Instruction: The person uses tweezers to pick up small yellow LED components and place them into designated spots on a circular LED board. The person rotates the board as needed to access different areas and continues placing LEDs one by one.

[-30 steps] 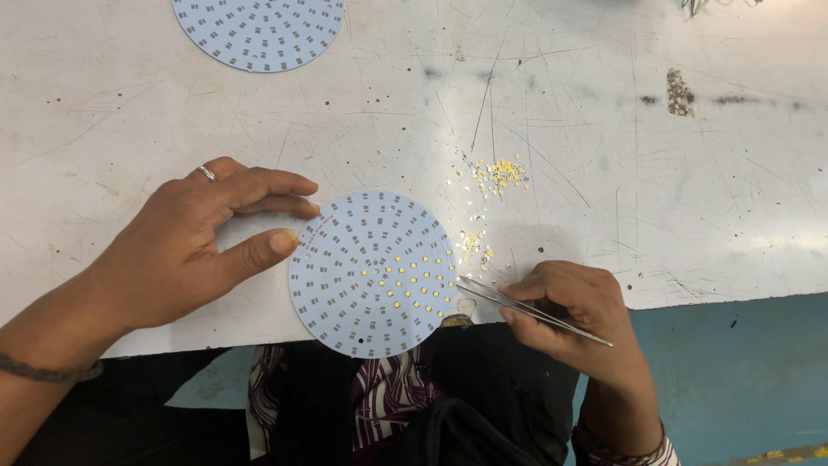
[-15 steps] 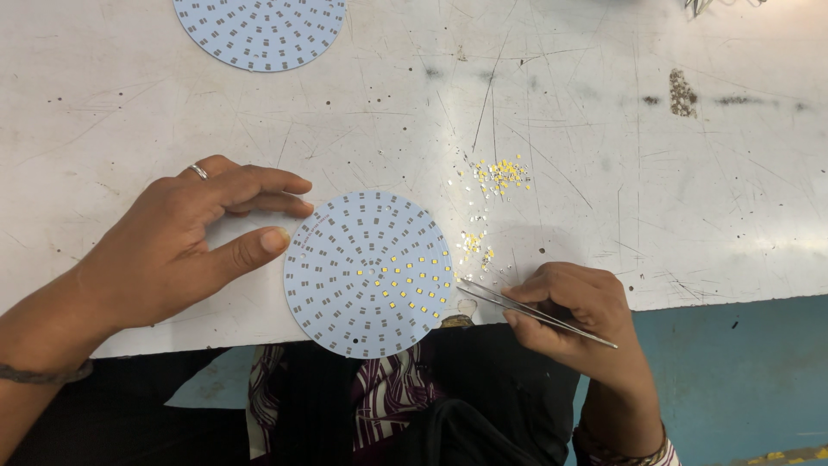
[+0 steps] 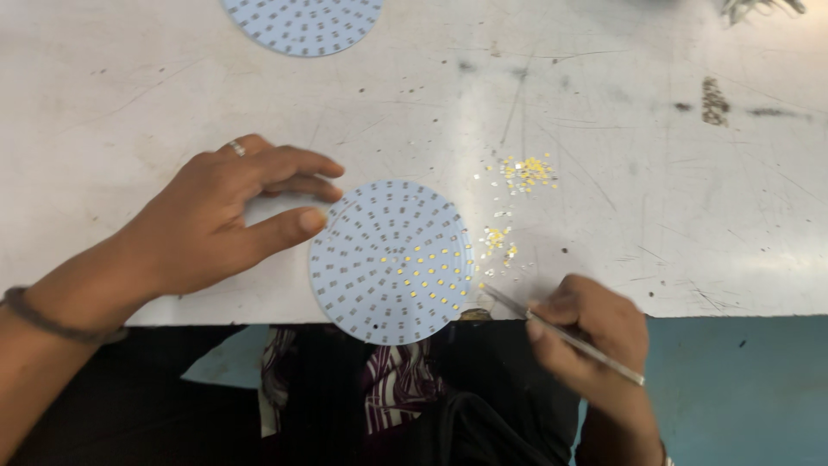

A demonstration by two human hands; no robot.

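Here, a round pale-blue circuit board [image 3: 390, 261] dotted with rows of small pads lies at the near edge of the scuffed white desk [image 3: 647, 129], partly overhanging it — some pads near its lower right already carry tiny yellow chips. The left hand [image 3: 207, 226], ringed, rests open with its thumb tip touching the board's left rim. The right hand [image 3: 591, 332] pinches thin metal tweezers [image 3: 561, 332] in a closed grip, tips just beside the board. Loose yellow chips [image 3: 526, 171] lie scattered nearby — a second round board [image 3: 302, 24] sits well apart.
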